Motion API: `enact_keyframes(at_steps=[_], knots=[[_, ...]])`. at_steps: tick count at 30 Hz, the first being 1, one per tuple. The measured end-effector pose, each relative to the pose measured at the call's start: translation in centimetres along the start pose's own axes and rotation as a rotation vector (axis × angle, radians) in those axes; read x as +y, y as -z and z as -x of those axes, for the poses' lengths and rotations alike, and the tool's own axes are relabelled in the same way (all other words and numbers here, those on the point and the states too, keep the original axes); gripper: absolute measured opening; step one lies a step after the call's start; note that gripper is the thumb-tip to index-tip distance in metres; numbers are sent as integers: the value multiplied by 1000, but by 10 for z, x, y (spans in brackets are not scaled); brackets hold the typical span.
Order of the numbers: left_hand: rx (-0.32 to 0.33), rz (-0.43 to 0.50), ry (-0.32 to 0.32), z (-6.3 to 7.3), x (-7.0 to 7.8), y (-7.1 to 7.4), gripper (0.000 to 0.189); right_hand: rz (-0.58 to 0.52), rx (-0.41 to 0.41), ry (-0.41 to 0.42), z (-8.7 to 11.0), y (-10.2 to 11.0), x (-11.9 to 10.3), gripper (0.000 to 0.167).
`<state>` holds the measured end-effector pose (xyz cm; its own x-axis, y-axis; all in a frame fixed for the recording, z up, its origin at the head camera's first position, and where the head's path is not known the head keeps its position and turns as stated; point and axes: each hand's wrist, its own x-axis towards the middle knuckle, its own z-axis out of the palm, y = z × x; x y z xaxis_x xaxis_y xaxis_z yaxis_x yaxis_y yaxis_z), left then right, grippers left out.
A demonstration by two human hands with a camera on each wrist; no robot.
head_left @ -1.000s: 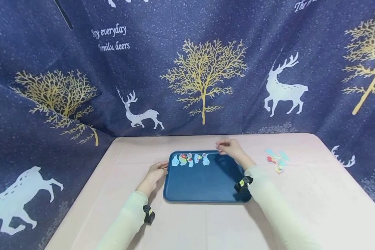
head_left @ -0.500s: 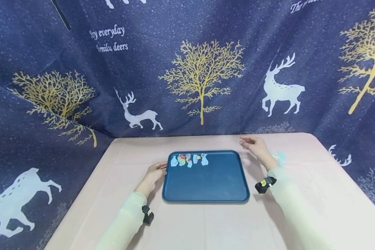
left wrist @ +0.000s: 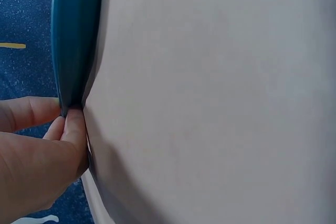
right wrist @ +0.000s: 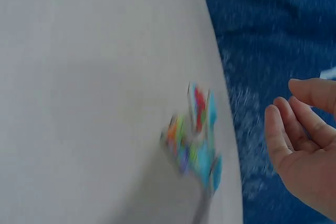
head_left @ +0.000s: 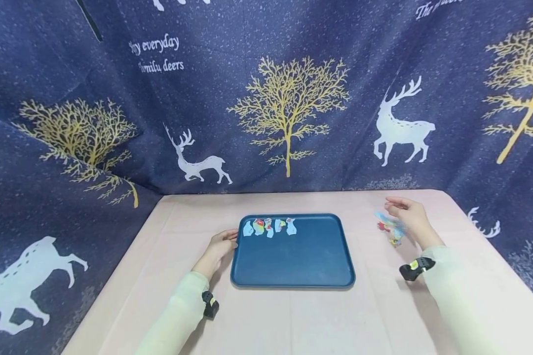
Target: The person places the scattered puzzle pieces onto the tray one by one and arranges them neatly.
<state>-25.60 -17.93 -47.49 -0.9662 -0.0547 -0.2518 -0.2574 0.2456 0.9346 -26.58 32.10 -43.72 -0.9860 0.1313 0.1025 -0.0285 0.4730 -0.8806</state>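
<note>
My left hand [head_left: 219,248] pinches the left rim of a dark blue rectangular tray [head_left: 293,266]; in the left wrist view its fingers meet at the tray's edge. Along the tray's far left side lies a row of several small, irregular flat pieces [head_left: 268,228], light blue with red and yellow printing. To the right of the tray, my right hand [head_left: 410,217] is over a loose pile of similar colourful pieces [head_left: 394,239] and partly covers it. The right wrist view shows that hand [right wrist: 304,140] with loosely bent fingers, nothing between them, and the blurred pile [right wrist: 197,145] beside it.
A pale pink cloth [head_left: 293,320] covers the table. Behind it and on the left hangs a dark blue curtain [head_left: 328,172] printed with white deer and golden trees. Each wrist carries a black camera on a strap.
My right hand has moved right, from above the tray's far edge to the pile of pieces. My left hand stays on the tray rim, and the row on the tray looks the same.
</note>
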Motion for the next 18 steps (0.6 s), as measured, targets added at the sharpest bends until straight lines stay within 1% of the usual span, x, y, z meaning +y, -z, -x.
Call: enact_keyframes(at_steps=[4, 9, 13, 16, 18], knots=[[-2, 7, 6, 1, 0, 0, 56, 56, 31, -52, 2, 13, 19, 48], [1, 1, 11, 1, 1, 1, 55, 6, 62, -119, 3, 21, 35, 50], [1, 2, 11, 0, 2, 0, 55, -37, 53, -161, 5, 24, 42, 53], [0, 2, 9, 0, 2, 0, 55, -28, 24, -200, 5, 26, 46, 56], [2, 3, 15, 0, 2, -1, 55, 0, 13, -219, 4, 26, 49, 57]])
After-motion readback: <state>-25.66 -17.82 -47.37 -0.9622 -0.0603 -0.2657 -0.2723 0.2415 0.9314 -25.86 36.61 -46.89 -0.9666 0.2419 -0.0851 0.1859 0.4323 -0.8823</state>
